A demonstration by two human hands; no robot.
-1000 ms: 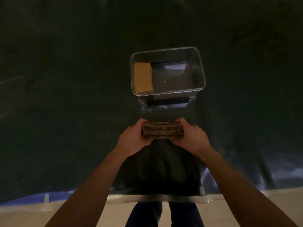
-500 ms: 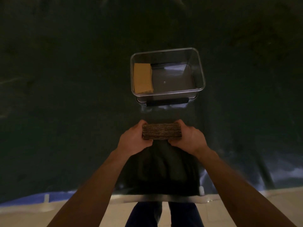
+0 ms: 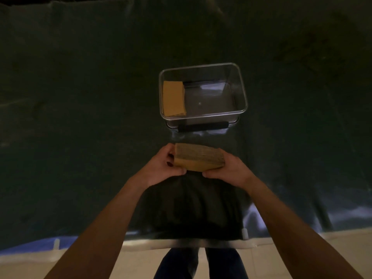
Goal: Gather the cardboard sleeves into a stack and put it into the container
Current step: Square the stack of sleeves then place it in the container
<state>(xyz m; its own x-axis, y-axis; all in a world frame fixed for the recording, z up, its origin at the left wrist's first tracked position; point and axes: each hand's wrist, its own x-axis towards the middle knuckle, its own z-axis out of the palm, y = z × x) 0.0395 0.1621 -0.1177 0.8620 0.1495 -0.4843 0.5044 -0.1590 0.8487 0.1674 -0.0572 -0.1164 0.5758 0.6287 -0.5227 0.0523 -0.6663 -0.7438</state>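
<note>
A thick stack of brown cardboard sleeves (image 3: 199, 157) is held between both hands, just in front of the container. My left hand (image 3: 163, 164) grips its left end and my right hand (image 3: 231, 170) grips its right end. The stack is tilted, so its flat face shows toward me. The clear plastic container (image 3: 242, 93) stands a little beyond the hands, open at the top. Another stack of tan sleeves (image 3: 173, 98) lies inside it against the left wall.
A dark sheet (image 3: 80, 97) covers the whole work surface. The container rests on a clear lid with a black clip (image 3: 203, 126) at its near side. The surface's near edge (image 3: 181, 241) and a pale floor (image 3: 302, 244) lie below my arms.
The stack has tipped from edge-up so that its flat face now shows. Both hands stay on its ends in about the same place.
</note>
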